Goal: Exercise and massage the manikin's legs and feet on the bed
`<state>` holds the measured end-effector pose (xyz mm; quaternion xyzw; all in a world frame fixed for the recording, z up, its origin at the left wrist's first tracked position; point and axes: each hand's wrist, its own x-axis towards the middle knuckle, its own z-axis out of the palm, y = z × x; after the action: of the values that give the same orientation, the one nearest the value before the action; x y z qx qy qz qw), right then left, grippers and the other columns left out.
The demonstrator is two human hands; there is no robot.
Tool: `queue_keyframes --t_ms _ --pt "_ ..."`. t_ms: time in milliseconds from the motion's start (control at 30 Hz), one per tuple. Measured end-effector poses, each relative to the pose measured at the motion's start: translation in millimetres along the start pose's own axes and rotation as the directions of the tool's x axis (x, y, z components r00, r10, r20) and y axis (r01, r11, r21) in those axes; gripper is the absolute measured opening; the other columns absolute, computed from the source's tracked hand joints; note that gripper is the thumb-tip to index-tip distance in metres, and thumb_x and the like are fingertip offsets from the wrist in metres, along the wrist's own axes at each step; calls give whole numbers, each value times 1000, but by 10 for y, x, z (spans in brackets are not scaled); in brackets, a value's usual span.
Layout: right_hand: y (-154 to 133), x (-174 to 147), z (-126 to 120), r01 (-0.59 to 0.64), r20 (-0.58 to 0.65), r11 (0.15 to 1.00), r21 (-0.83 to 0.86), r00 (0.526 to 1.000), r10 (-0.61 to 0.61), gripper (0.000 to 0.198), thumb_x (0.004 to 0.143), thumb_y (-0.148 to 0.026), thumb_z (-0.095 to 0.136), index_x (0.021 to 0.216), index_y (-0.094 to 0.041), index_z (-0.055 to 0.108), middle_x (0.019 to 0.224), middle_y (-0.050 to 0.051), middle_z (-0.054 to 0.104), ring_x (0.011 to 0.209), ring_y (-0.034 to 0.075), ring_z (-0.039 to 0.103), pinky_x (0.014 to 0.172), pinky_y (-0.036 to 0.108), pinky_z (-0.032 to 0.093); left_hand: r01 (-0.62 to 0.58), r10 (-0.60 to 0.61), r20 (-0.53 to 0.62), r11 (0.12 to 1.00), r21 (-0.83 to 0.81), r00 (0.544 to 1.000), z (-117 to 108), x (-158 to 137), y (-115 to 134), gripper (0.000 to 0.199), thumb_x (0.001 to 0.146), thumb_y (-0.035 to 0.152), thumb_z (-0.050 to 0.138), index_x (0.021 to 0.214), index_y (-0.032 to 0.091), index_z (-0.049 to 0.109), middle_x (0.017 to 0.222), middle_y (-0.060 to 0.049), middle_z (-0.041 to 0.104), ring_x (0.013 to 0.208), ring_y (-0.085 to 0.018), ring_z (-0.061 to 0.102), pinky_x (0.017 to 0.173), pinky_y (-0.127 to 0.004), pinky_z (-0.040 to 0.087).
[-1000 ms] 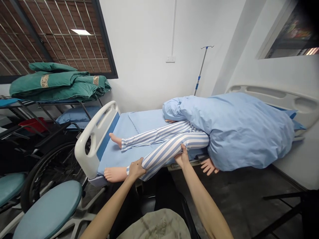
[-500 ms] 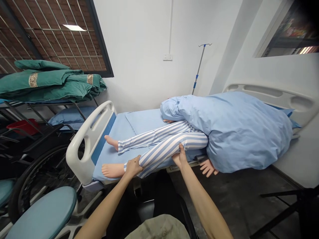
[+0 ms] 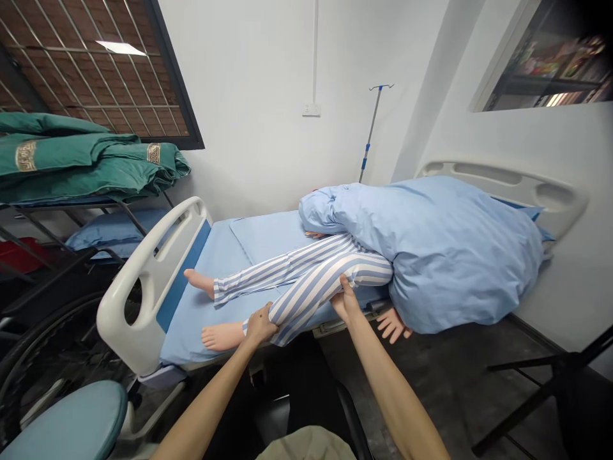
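Observation:
A manikin in blue-and-white striped trousers lies on the bed's light blue sheet [image 3: 268, 233]. Its near leg [image 3: 313, 291] is bent at the knee, while the far leg [image 3: 268, 271] lies straighter. My left hand [image 3: 262, 324] is closed round the lower shin, just above the near foot [image 3: 223, 335]. Under the bent knee, my right hand [image 3: 345, 301] grips the leg from below, thumb up on the trouser cloth. A blue quilt [image 3: 440, 249] covers the upper body. One manikin hand [image 3: 393, 324] sticks out below the quilt's near edge.
The white footboard [image 3: 129, 319] rises at the left, the headboard [image 3: 507, 179] at the right. A wheelchair wheel [image 3: 43, 358] and a teal stool [image 3: 71, 421] stand at lower left. Black stand legs [image 3: 522, 396] are at lower right. An IV pole [image 3: 371, 131] stands behind the bed.
The near foot has slid towards the head end relative to the far foot, with the near knee bent slightly more. Both hands keep their grip. The camera view has shifted right.

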<state>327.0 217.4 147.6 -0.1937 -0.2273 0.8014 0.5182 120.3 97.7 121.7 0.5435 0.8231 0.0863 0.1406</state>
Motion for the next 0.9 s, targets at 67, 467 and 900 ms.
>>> queue_keyframes --t_ms 67,467,900 --pt "-25 6 9 17 10 1000 -8 1000 -17 35 67 -34 60 99 -22 53 93 -1 62 90 16 55 76 30 47 -6 6 -4 1000 -19 1000 36 27 24 56 55 23 53 110 24 40 95 -2 59 89 -21 53 64 -25 36" --pt "-166 86 41 92 -23 992 -81 995 -95 35 65 -30 62 97 -19 54 90 0 62 92 17 54 80 30 44 -47 47 9 996 -81 999 285 218 243 42 57 22 46 98 26 41 82 0 59 79 -20 54 57 -25 35" --pt "-191 30 123 131 -37 985 -115 990 -136 38 60 -32 65 94 -17 56 87 2 63 85 17 56 79 31 42 -69 67 -16 989 -133 998 409 329 213 39 61 33 45 98 26 40 73 -2 56 69 -21 53 52 -24 34"
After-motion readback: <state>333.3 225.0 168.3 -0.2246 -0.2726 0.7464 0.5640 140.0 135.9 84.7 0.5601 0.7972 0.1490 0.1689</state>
